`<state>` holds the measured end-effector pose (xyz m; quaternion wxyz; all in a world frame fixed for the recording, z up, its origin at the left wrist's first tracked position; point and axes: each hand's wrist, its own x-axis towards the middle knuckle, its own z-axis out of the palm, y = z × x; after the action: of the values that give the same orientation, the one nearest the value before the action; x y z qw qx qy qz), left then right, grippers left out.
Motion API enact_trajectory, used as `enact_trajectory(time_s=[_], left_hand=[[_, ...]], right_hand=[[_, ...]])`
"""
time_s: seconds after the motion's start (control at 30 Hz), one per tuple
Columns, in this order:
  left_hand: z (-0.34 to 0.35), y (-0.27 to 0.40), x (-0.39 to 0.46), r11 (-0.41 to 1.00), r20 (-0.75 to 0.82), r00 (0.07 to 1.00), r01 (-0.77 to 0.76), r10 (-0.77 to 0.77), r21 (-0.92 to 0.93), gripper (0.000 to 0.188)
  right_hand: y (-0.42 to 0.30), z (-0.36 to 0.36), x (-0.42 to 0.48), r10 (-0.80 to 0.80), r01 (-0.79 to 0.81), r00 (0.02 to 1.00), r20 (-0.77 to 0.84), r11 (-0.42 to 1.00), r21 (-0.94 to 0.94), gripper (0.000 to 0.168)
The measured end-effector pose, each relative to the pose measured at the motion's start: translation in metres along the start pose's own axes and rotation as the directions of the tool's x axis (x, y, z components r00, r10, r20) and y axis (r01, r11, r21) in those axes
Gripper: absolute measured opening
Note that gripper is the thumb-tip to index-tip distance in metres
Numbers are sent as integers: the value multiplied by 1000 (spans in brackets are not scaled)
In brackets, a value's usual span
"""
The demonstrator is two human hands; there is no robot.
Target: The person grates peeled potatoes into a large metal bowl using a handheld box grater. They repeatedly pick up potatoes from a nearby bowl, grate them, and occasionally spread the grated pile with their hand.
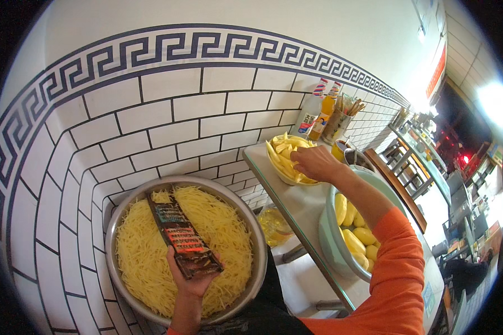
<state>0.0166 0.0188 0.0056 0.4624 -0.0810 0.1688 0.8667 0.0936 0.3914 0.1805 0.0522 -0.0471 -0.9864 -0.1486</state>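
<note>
My left hand [189,283] grips the lower end of a dark handheld grater [184,236] with an orange-red, printed section. The grater lies tilted over a large metal basin [258,247] heaped with shredded potato [230,226]; a small clump of shreds sits at its far end. On the table to the right, my right hand [317,161] reaches down into a bowl [291,181] piled with cut potato pieces [281,151]. Its fingertips are among the pieces and partly hidden, so whether it grasps one cannot be seen.
A pale green tub [329,234] of whole peeled potatoes [354,243] stands on the glass-edged table [289,211]. Behind the bowl are two bottles [308,115] and a chopstick holder [336,127]. A container of yellow liquid [274,226] is below the table edge. A tiled wall [180,132] rises ahead.
</note>
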Motion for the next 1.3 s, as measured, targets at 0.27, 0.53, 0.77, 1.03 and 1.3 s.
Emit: enact_trajectory(time_s=[0.27,0.53,0.77,1.03,1.3], left_hand=[[8,-6,3,1000,12,1000,17,-17,-3,68],[0,-4,3,1000,13,1000,-10,10,20,68],[4,-5,4,1000,26,1000,14,-14,13,67],[7,-10,3,997,82,997,-22,16,72,68],[13,-9,1,991,-35,998,-42,47,126,64]], right_hand=[[5,-27,-9,172,-167,985,-32,979,116,17],[-2,-30,-45,-2,-4,999,44,991,135,5],[2,-11,-32,-9,-14,992,125,983,182,10],[20,-59,-62,352,-320,936,-32,882,347,16],[37,-19,-150,628,-673,638,445,736,-75,33]])
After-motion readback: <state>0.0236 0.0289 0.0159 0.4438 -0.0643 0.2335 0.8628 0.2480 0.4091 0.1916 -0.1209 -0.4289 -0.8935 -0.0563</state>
